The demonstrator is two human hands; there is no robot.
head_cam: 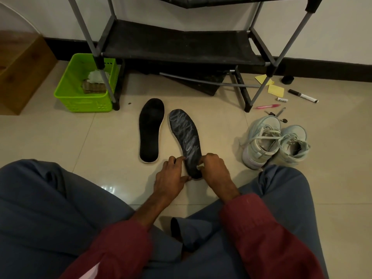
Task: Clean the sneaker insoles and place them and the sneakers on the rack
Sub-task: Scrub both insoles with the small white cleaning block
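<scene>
The right hand [213, 168] is curled around a small scrap of white cloth [200, 167], pinching it against the heel end of the streaked insole [185, 137]. The left hand [171, 176] steadies the same heel from the other side, its bent fingers on the insole's left edge and its thumb reaching to the very end. This insole lies flat on the tiled floor [100, 137], toe pointing away and leaning a little to the left. Its dark top is covered in pale grey, wavy smears from toe to arch. Just beside it on the left, not touching, lies the second insole [151, 129] – plain matt black with a thin white rim, its toe towards the rack [177, 47]. The rack is black fabric shelves on grey poles, standing against the wall. The sneakers [275, 141] sit together on the floor to the right of the hands. They are pale mint with loose laces and open mouths, and no brand mark can be made out on them. Beyond them are yellow notes [275, 89], a black-and-white marker [303, 96], a small white tube [281, 99] and a pink pen [266, 106] – any print on them is too small to read. A green basket [84, 97] with cloths in it stands at the rack's left leg. Dark red sleeves [261, 228] and blue-grey trousers [50, 208] fill the near edge.
</scene>
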